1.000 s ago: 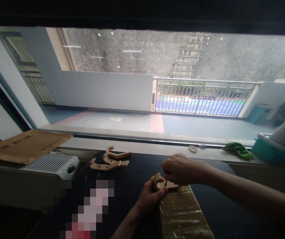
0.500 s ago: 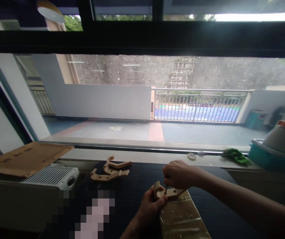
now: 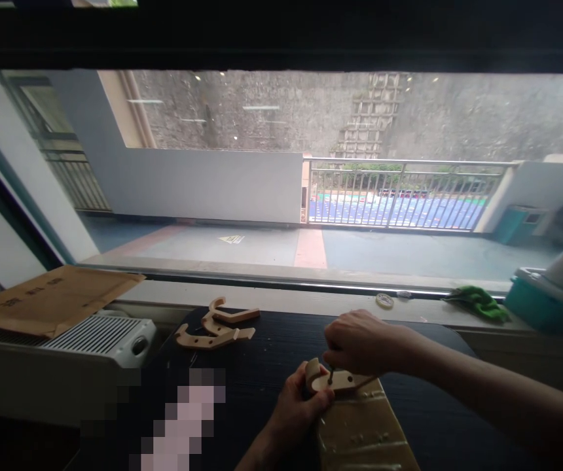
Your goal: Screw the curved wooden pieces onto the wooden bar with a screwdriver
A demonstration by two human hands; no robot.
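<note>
A pale wooden hook-shaped piece point(image 3: 341, 379) with a curled end and holes lies at the far end of a brown, tape-wrapped block point(image 3: 360, 428). My left hand point(image 3: 298, 402) is closed on the curled end, its thumb along the near side. Above it, my right hand point(image 3: 355, 340) is closed in a fist around a screwdriver-like tool point(image 3: 330, 375). Only its thin dark shaft shows, standing upright with the tip at one hole in the piece; the handle is hidden. Another hole beside the shaft stays visible.
Several similar wooden hooks point(image 3: 213, 337) lie on the dark table point(image 3: 262, 366) at the left. A tape roll point(image 3: 384, 301) and green cloth point(image 3: 480, 304) are on the windowsill. A brown envelope point(image 3: 55, 297) rests on a white slatted unit point(image 3: 105, 337). A pixelated patch covers the lower left.
The view has tilted downward and shifted slightly. Both hands keep their holds on the wooden hook and the tool; the right fist has turned only slightly, if at all.
</note>
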